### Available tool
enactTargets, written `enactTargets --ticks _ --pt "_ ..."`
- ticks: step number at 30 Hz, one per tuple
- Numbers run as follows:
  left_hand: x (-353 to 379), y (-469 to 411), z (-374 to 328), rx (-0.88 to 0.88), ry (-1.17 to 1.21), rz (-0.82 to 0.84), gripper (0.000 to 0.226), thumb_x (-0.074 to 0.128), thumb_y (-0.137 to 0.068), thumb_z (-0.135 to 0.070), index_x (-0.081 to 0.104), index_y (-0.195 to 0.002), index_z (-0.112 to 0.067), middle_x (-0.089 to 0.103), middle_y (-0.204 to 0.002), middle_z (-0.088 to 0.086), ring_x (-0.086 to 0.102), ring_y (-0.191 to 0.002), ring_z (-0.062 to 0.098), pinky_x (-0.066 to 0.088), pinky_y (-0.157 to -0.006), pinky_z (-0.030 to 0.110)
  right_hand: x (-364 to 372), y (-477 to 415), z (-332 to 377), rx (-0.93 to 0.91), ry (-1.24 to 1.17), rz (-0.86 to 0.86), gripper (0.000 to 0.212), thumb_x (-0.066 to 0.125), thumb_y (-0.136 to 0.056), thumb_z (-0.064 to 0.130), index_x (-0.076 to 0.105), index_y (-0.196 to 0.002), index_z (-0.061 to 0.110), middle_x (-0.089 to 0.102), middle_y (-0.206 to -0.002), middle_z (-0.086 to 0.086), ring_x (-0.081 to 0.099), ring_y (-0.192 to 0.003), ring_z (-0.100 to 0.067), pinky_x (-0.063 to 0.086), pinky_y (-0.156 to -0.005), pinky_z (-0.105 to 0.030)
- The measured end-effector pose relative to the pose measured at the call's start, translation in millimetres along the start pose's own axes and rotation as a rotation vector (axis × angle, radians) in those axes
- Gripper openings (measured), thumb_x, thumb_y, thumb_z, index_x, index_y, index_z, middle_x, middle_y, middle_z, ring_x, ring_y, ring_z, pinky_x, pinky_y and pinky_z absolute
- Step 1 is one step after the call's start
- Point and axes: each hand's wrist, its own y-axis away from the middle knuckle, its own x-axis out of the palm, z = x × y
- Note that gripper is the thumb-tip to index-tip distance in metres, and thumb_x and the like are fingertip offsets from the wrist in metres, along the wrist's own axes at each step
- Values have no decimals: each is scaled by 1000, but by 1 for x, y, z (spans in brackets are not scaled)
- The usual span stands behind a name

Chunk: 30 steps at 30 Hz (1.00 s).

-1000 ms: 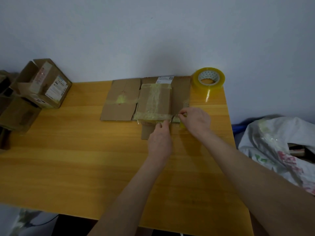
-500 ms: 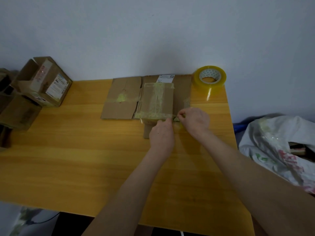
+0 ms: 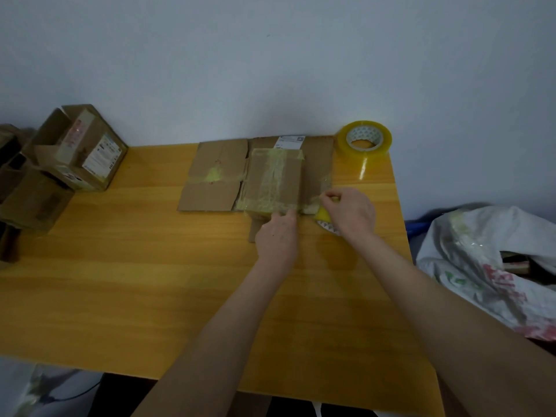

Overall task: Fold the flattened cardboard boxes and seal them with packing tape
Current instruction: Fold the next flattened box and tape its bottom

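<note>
On the far middle of the wooden table (image 3: 120,281) lies a flattened cardboard sheet (image 3: 213,179), and on its right half sits a folded box (image 3: 270,176), criss-crossed with yellowish tape. A tape strip (image 3: 261,204) runs left to right along the box's near edge.

The left hand (image 3: 276,239) lies flat, fingers straight and pressing down on that strip near its middle – it grips nothing. The right hand (image 3: 352,210), just right of the box's near corner, is curled over a yellow roll (image 3: 322,217) that is mostly hidden beneath the palm, with thumb and forefinger pinched together at the strip's right end. A narrow cardboard flap (image 3: 254,228) sticks out toward the person, beside the left hand.

A larger tape roll (image 3: 364,142) rests flat at the table's far right corner, apart from the box. At the far left stands a cluster of assembled boxes (image 3: 78,152) – some labelled. A crumpled white bag (image 3: 481,257) lies off the table's right side.
</note>
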Motion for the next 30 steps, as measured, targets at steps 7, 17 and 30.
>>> enactTargets --ticks 7,17,30 --pt "14 32 17 122 -53 -47 33 41 -97 -10 40 -129 -17 50 -120 3 62 -78 26 39 -57 29 -14 11 -19 121 -289 -52 22 59 -91 39 71 -105 26 67 -106 6 53 -85 -9 40 -67 -26" --pt "7 26 10 224 667 -334 13 65 -88 -13 62 -100 -12 65 -94 0 62 -83 16 52 -73 32 -18 43 -19 33 -432 -66 6 63 -90 28 68 -94 28 62 -96 9 51 -98 -8 48 -85 -32" --pt "-25 3 -18 111 1000 -61 15 70 -83 -12 76 -98 -11 72 -90 1 62 -80 3 49 -79 18 -37 66 -16 -87 -457 16 59 66 -90 20 41 -144 27 60 -90 -5 57 -92 -19 47 -80 -34"
